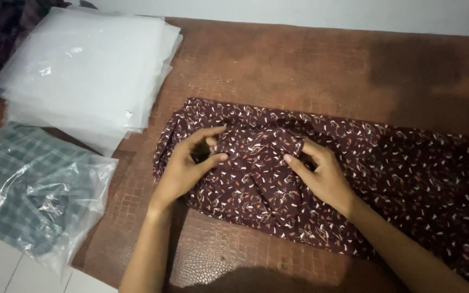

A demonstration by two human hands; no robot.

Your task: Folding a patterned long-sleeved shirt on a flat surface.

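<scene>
Surface: While I lean over it, the broad brown mat with a scaly embossed leather grain (299, 70) fills nearly the whole view, and a strip of pale wall runs along its far edge.

Cloth: Here it is, the long maroon fabric printed with small white and orange flecks (408, 173), lying across the mat from the middle out past the right edge, its near-left end folded and bunched up where I work.

Bags: At the far left sits the stack of clear, milky plastic bags (88, 70), piled flat with edges fanning out, well apart from the cloth.

Packed piece: Below that stack, at the left edge, lies the green and white checked garment sealed in a crinkled clear plastic bag (33, 190), half on the mat, half over pale floor tiles.

Dark heap: In the top left corner, a bit of dark patterned textile (1, 27) peeks from behind the bags; too dim to tell more.

Right hand: My right hand (324, 173) rests on the cloth's bunched middle, fingers curled, thumb and forefinger nipping a raised fold.

Left hand: My left hand (191, 163) is on the folded end, thumb and fingers closing in a pinch on a tuck of the fabric, just beside the right.
</scene>
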